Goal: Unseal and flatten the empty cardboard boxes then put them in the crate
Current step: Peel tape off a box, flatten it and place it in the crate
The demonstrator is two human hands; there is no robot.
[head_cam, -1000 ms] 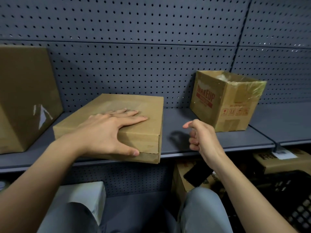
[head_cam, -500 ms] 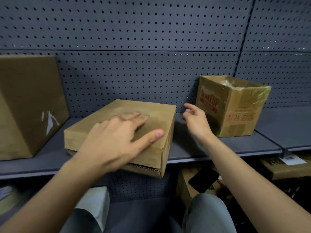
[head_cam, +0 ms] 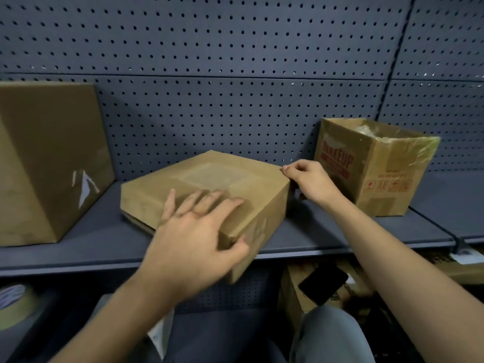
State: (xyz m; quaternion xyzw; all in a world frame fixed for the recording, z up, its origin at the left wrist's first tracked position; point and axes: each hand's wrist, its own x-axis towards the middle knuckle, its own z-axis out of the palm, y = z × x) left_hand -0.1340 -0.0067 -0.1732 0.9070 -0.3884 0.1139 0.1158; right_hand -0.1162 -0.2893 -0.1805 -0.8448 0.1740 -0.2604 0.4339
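1. The flat cardboard box (head_cam: pixel 214 176) lies closed on the shelf (head_cam: pixel 327 237), at the middle of the view. It sits skewed to the shelf line, and its near corner overhangs the front edge. A pale rectangular patch shows on its top face.
2. The left hand (head_cam: pixel 193 242) rests on the near part of the top face. Its fingers are spread and laid flat, and the thumb presses against the near side face by the overhanging corner. The hand is blurred.
3. The right hand (head_cam: pixel 311 182) is at the box's far right corner. Its fingers are curled, and thumb and forefinger are closed on the top edge there.
4. A large closed box (head_cam: pixel 47 163) stands on the same shelf to the left, apart from the flat one, with torn white tape on its side.
5. An open box (head_cam: pixel 385 184) with red print stands to the right, just beyond the right hand. Clear plastic shows at its mouth.
6. A grey pegboard panel (head_cam: pixel 209 48) forms the back wall behind all three boxes.
7. Below the shelf, a roll of tape (head_cam: pixel 13 310) is at the lower left. A dark flat object (head_cam: pixel 323 282) lies on a carton (head_cam: pixel 293 297) at the lower right.
8. A knee in grey trousers (head_cam: pixel 330 336) shows at the bottom.
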